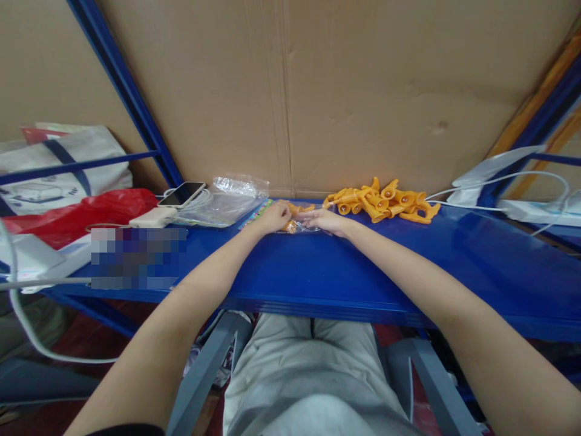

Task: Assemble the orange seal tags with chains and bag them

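Observation:
A clear plastic bag (313, 229) with orange plastic pieces (290, 226) in it lies between my hands on the blue table. My left hand (275, 216) has its fingers curled on the bag's left end, beside a colourful printed strip (255, 213). From the other side my right hand (327, 221) rests against the bag, its fingers stretched out toward the orange pieces. Just right of it is a pile of orange plastic pieces (379, 201) with cup-shaped ends. The bag's opening is too small to make out.
Flat clear bags (222, 209) lie left of my hands, with a phone (182, 194) and a white power bank (153, 217) beyond them. A red plastic bag (113, 206) and white cables are farther left. Cardboard (290, 91) stands behind the blue table (313, 266).

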The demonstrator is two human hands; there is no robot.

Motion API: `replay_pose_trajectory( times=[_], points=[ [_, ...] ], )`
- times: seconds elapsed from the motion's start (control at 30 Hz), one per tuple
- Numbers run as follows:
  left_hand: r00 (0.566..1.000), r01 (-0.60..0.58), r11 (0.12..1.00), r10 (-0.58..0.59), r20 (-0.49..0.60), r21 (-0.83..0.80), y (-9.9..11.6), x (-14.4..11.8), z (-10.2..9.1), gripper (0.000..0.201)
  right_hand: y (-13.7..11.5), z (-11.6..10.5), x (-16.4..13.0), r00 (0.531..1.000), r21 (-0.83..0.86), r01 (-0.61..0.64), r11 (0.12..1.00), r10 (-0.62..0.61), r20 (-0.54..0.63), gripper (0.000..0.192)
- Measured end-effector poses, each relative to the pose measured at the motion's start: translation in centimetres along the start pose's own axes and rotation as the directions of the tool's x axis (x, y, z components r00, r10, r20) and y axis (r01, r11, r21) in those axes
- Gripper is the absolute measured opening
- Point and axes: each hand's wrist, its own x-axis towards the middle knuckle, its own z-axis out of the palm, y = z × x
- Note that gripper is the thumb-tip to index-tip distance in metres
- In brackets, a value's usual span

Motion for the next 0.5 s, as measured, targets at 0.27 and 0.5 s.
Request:
replay_pose_trajectory(
  times=[0.27,0.5],
  points=[
    [0.998,0.019,0.998,-0.015,0.064,-0.062,-1.2,0.7,0.7,0.018,0.0,0.6,0.2,0.998,0.026,0.008,1.0,-0.007,-0.062,0.046],
    [0.995,0.058,0.998,-0.055,0.085,-0.035,-1.7,1.0,0.9,0.019,-0.3,-2.2,0.7,0.894,-0.327,0.068,0.942,-0.203,-0.4,0.041]
  ],
)
